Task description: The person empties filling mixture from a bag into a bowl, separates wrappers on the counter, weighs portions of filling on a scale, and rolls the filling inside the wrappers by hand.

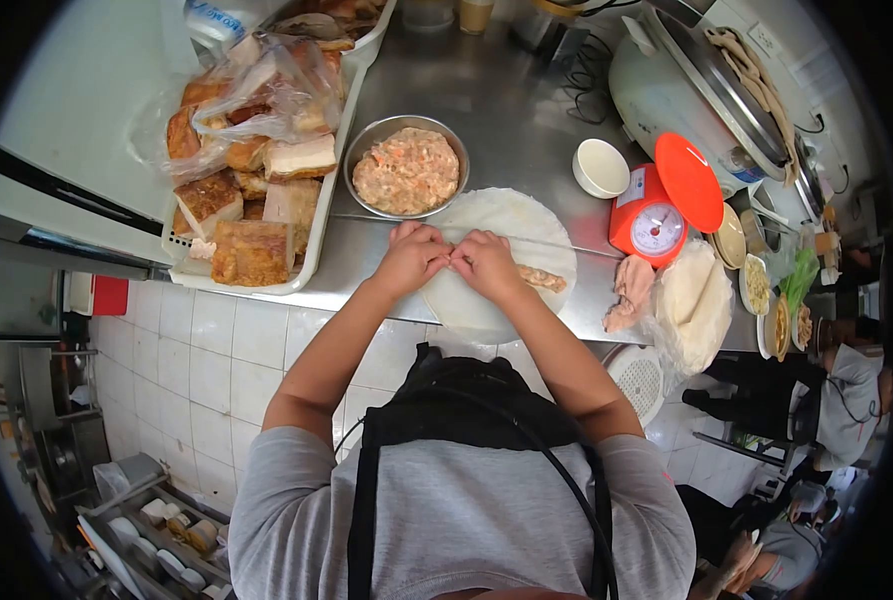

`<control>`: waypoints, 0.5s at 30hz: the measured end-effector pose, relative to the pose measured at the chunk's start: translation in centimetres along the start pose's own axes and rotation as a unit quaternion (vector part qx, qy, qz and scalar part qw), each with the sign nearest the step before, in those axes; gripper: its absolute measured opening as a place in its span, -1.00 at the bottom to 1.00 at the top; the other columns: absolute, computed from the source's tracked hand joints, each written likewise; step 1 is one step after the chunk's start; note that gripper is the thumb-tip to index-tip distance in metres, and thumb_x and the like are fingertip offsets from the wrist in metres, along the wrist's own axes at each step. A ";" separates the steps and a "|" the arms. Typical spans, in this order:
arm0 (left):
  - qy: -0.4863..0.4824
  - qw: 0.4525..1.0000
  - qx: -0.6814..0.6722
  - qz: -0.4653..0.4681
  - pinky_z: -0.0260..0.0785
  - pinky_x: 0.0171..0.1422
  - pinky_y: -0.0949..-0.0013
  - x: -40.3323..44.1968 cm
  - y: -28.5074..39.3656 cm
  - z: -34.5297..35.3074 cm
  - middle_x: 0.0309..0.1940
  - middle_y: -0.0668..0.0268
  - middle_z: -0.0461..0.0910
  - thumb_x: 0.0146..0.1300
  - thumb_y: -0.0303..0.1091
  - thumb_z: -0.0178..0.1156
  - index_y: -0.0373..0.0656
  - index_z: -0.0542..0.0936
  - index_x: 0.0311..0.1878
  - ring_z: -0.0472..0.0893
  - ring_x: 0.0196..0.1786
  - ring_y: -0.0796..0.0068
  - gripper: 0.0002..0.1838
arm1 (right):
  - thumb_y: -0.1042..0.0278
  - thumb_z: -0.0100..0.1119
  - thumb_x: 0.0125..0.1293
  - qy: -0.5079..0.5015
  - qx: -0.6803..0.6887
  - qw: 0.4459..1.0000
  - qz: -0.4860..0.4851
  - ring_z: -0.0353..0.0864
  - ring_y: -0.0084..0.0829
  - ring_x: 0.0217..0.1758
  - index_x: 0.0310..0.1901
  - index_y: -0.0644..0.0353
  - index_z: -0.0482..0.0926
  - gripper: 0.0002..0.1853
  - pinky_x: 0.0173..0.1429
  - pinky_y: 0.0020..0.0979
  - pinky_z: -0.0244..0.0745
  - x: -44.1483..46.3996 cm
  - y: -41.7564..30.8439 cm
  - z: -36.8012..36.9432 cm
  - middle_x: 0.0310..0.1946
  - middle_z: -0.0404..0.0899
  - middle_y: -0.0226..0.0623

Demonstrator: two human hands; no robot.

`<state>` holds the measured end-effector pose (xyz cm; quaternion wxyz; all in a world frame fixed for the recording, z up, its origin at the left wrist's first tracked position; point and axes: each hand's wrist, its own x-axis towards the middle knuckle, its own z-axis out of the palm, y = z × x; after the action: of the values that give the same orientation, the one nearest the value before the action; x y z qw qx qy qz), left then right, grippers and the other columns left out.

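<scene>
A round, pale, thin wrapper sheet [496,215] lies flat at the front edge of the steel counter, part of it hanging toward me. A strip of meat filling [541,278] runs across its near half, showing to the right of my hands. Over that strip, my left hand [413,258] and my right hand [483,262] meet with fingertips together and curled down. Both pinch at the filling, whose part beneath the fingers is hidden. Just behind my left hand stands a steel bowl [350,190] heaped with pinkish meat filling [407,170] with orange bits.
On the left, a white tray [311,262] holds roasted pork chunks and a plastic bag. To the right are a small white bowl [600,168], a red scale [656,228], crumpled pink plastic [630,292] and stacked wrappers [694,305]. A large cooker [681,105] stands behind; people sit at right.
</scene>
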<state>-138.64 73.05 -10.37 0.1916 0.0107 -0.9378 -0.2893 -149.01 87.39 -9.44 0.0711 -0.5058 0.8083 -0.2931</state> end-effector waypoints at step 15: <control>-0.030 0.999 -0.016 -0.028 0.12 0.03 0.29 -0.7 -1.7 -2.4 -0.24 0.41 0.42 -0.25 -0.30 0.34 0.02 0.60 -0.21 0.33 -0.09 0.35 -0.61 | 0.09 0.31 -0.19 0.043 -0.069 0.996 -0.029 0.34 -0.37 -0.09 -0.23 0.00 0.57 -0.59 0.00 -0.29 0.11 -0.3 -1.6 -0.1 -0.29 0.44 -0.42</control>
<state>-137.29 70.48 -9.73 0.1557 0.0254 -0.9376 -0.3099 -147.66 87.18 -8.47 -0.0070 -0.5197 0.8138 -0.2599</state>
